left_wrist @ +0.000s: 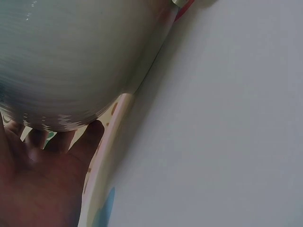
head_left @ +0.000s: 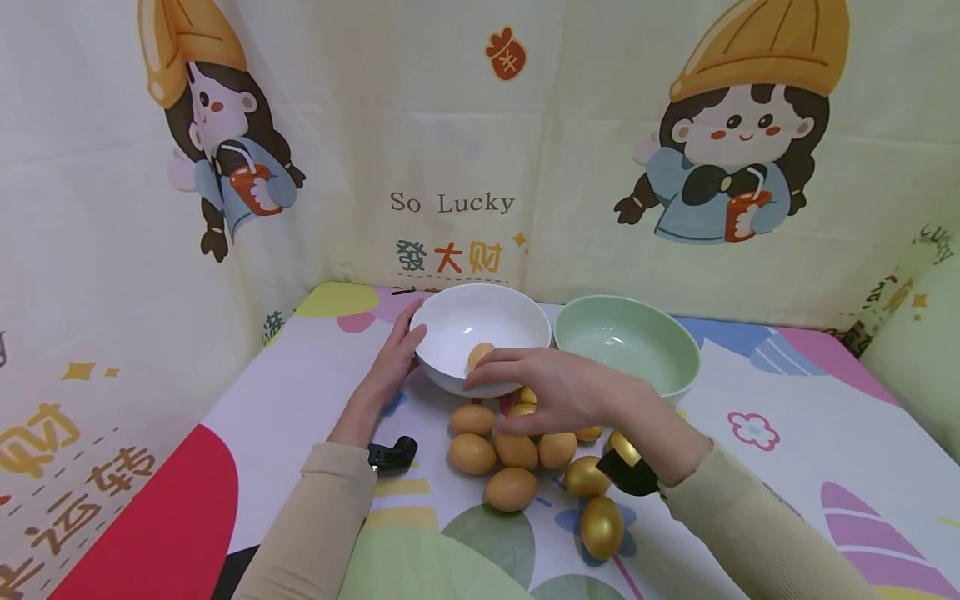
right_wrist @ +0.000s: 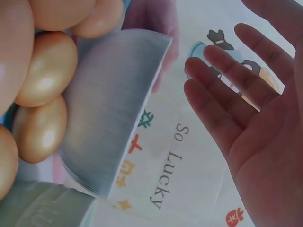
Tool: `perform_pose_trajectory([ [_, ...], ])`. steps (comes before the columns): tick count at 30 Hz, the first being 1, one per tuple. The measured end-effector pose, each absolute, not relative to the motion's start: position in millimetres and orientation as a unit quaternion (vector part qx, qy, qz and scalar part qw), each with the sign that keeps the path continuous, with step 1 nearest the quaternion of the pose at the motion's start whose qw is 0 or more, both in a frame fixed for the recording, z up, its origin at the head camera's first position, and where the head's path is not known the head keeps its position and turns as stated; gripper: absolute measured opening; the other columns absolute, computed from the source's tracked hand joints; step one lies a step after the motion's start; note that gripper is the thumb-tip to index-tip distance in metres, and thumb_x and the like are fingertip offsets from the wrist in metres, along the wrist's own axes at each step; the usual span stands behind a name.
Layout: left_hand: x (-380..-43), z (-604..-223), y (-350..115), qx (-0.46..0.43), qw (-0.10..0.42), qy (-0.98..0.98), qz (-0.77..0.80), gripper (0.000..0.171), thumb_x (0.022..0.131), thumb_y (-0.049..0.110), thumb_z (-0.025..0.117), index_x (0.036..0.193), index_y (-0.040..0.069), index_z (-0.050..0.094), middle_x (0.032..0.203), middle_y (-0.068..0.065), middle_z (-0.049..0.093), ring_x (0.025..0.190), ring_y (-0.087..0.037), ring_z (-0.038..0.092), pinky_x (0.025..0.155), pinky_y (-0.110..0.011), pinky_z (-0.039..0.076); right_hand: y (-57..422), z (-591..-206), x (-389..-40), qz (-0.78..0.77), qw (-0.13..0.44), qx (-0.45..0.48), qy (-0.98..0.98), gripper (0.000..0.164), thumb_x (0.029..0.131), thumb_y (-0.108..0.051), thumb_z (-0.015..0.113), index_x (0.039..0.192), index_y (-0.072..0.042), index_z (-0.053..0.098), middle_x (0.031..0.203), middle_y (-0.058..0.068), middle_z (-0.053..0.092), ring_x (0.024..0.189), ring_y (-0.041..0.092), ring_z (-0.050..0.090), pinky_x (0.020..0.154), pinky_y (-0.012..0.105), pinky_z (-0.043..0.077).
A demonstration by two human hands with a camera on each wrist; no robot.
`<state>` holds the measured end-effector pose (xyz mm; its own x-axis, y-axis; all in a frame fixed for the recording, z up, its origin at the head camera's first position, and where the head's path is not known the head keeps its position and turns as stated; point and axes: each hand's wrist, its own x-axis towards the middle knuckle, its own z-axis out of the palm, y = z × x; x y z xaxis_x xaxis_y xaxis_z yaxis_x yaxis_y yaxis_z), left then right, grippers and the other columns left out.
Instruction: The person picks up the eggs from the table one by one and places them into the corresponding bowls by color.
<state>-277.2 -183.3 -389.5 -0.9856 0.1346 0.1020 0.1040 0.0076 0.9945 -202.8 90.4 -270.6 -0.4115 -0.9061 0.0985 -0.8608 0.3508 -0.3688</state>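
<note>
A white bowl (head_left: 465, 312) stands at the back of the table with a brown egg (head_left: 481, 355) inside. My left hand (head_left: 392, 360) holds the bowl by its left side; in the left wrist view its fingers (left_wrist: 87, 142) lie against the outer wall. Over the bowl's front rim hovers my right hand (head_left: 558, 387), holding nothing, its fingers (right_wrist: 213, 113) spread and nearly straight in the right wrist view. Several brown eggs (head_left: 511, 489) lie on the table before the bowl. Golden eggs (head_left: 602, 528) lie to their right, some partly hidden by the right hand and forearm.
A light green bowl (head_left: 633, 337) stands right beside the white one, with no eggs visible in it. Behind both hangs a printed cloth (head_left: 465, 158). A patterned cover (head_left: 765, 483) lies over the table.
</note>
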Motion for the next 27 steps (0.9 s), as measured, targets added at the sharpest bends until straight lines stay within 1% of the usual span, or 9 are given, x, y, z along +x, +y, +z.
perform_pose_trajectory([
  [2,-277.5,-389.7,-182.8,0.084,0.013,0.709,0.700,0.061,0.108,0.038,0.042,0.162,0.028,0.017,0.165,0.001,0.020,0.144,-0.029,0.032,0.115,-0.055,0.027,91.5,-272.8,-201.2,-0.185,0.071,-0.536,0.821,0.044,0.094,-0.028,0.074,0.136,-0.024,0.061,0.131,-0.014,0.054,0.105,0.007,0.059,0.093,0.032,0.050],
  [4,-277.7,-389.7,-182.2,0.084,0.015,0.708,0.701,0.060,0.108,0.037,0.042,0.162,0.027,0.017,0.166,0.001,0.019,0.144,-0.029,0.031,0.116,-0.055,0.026,92.6,-276.0,-200.1,-0.188,0.076,-0.536,0.820,0.044,0.094,-0.029,0.074,0.135,-0.025,0.061,0.127,-0.015,0.054,0.103,0.007,0.059,0.091,0.032,0.051],
  [8,-277.4,-389.3,-181.6,0.082,0.017,0.707,0.703,0.059,0.109,0.036,0.041,0.162,0.027,0.017,0.166,0.001,0.019,0.145,-0.028,0.031,0.116,-0.055,0.025,94.1,-282.8,-198.3,-0.198,0.092,-0.545,0.809,0.040,0.094,-0.025,0.073,0.133,-0.022,0.063,0.126,-0.013,0.055,0.100,0.011,0.061,0.090,0.035,0.052],
  [12,-276.4,-388.9,-182.5,0.081,0.016,0.706,0.703,0.060,0.109,0.036,0.041,0.162,0.027,0.017,0.166,0.000,0.019,0.144,-0.029,0.032,0.116,-0.055,0.026,94.6,-286.5,-194.6,-0.187,0.115,-0.532,0.818,0.041,0.094,-0.022,0.071,0.134,-0.022,0.063,0.135,-0.014,0.054,0.108,0.011,0.060,0.096,0.033,0.049],
  [15,-275.5,-388.2,-182.6,0.081,0.015,0.706,0.704,0.060,0.109,0.036,0.041,0.163,0.027,0.017,0.166,0.000,0.019,0.144,-0.029,0.031,0.116,-0.055,0.026,95.2,-288.8,-191.7,-0.166,0.130,-0.514,0.831,0.041,0.094,-0.024,0.072,0.134,-0.026,0.063,0.140,-0.016,0.052,0.120,0.011,0.055,0.103,0.035,0.045],
  [18,-275.1,-387.5,-182.1,0.081,0.014,0.706,0.703,0.060,0.108,0.036,0.041,0.163,0.027,0.017,0.166,0.000,0.019,0.144,-0.029,0.031,0.115,-0.055,0.027,96.0,-291.9,-189.5,-0.147,0.132,-0.519,0.832,0.043,0.092,-0.027,0.075,0.133,-0.027,0.063,0.139,-0.016,0.052,0.124,0.011,0.052,0.104,0.035,0.043],
  [20,-275.4,-387.6,-181.9,0.082,0.013,0.706,0.703,0.060,0.108,0.036,0.041,0.163,0.026,0.017,0.166,0.000,0.019,0.144,-0.029,0.031,0.115,-0.055,0.027,96.6,-295.4,-188.0,-0.143,0.140,-0.524,0.828,0.044,0.092,-0.029,0.076,0.133,-0.026,0.063,0.138,-0.016,0.052,0.124,0.009,0.052,0.104,0.033,0.044],
  [24,-276.3,-388.2,-181.6,0.082,0.013,0.706,0.704,0.060,0.108,0.036,0.042,0.162,0.027,0.018,0.165,0.000,0.020,0.144,-0.029,0.031,0.115,-0.055,0.027,97.2,-303.8,-184.2,-0.140,0.154,-0.529,0.823,0.045,0.091,-0.034,0.078,0.132,-0.025,0.063,0.136,-0.014,0.054,0.118,0.005,0.053,0.100,0.027,0.045],
  [27,-276.9,-388.9,-181.9,0.082,0.011,0.705,0.705,0.059,0.109,0.036,0.042,0.162,0.027,0.019,0.165,0.000,0.021,0.143,-0.029,0.032,0.115,-0.054,0.027,98.2,-309.0,-180.7,-0.128,0.138,-0.536,0.823,0.044,0.090,-0.036,0.077,0.131,-0.027,0.064,0.131,-0.015,0.056,0.117,0.005,0.053,0.101,0.028,0.045],
])
